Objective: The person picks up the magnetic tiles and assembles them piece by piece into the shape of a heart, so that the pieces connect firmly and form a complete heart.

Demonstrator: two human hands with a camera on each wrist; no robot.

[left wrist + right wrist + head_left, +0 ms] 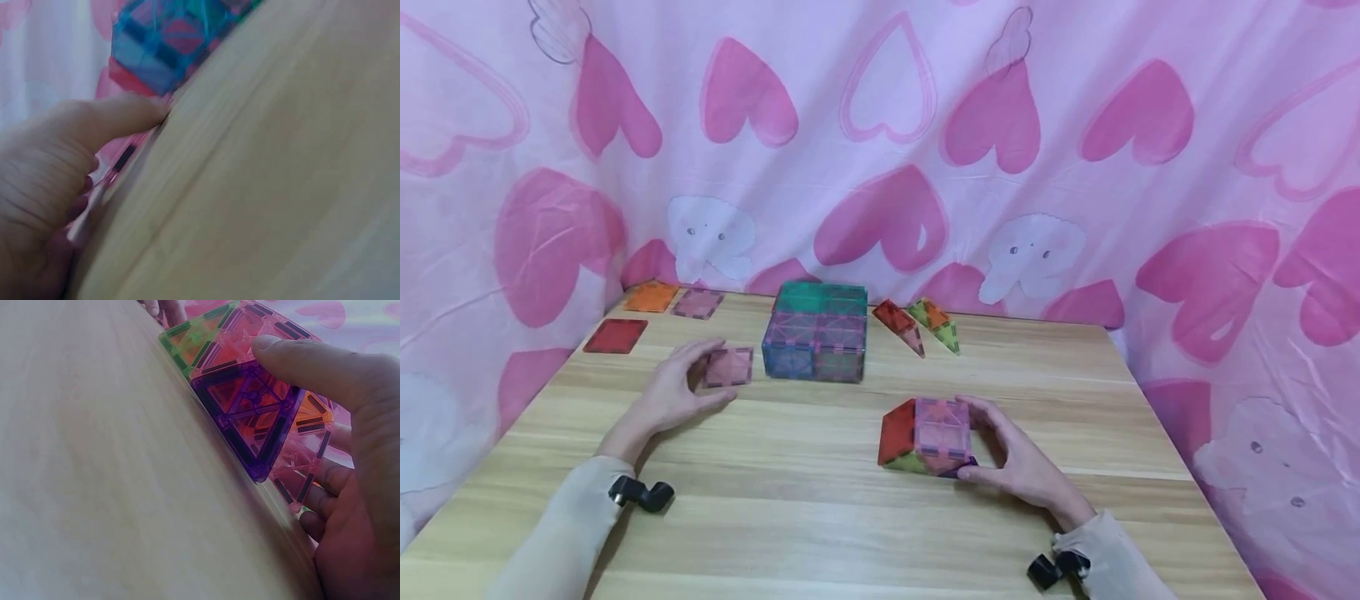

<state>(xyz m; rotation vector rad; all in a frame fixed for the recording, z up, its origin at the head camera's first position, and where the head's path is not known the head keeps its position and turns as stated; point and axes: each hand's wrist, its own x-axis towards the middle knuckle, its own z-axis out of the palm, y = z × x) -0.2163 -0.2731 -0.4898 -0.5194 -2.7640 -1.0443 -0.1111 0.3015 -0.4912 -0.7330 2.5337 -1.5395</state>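
On the left of the table my left hand [673, 392] spans a pink square magnetic tile [728, 367], with the thumb along its near edge and the fingers at its far edge. In the left wrist view the thumb [125, 115] lies low over the wood and the tile shows edge-on. My right hand [1018, 454] grips a small magnetic-tile block [942, 429] by its right end. The block has a pink square top and a red sloping side. In the right wrist view the thumb presses beside a purple triangle tile [250, 412], with the other fingers behind.
A larger block of magnetic tiles [815, 333], green, purple and blue, stands at the back centre. Right of it lie two joined strips of triangle tiles [898, 325]. Orange [651, 297], pink [697, 303] and red [616, 336] square tiles lie back left. A heart-print curtain [880, 150] surrounds the table.
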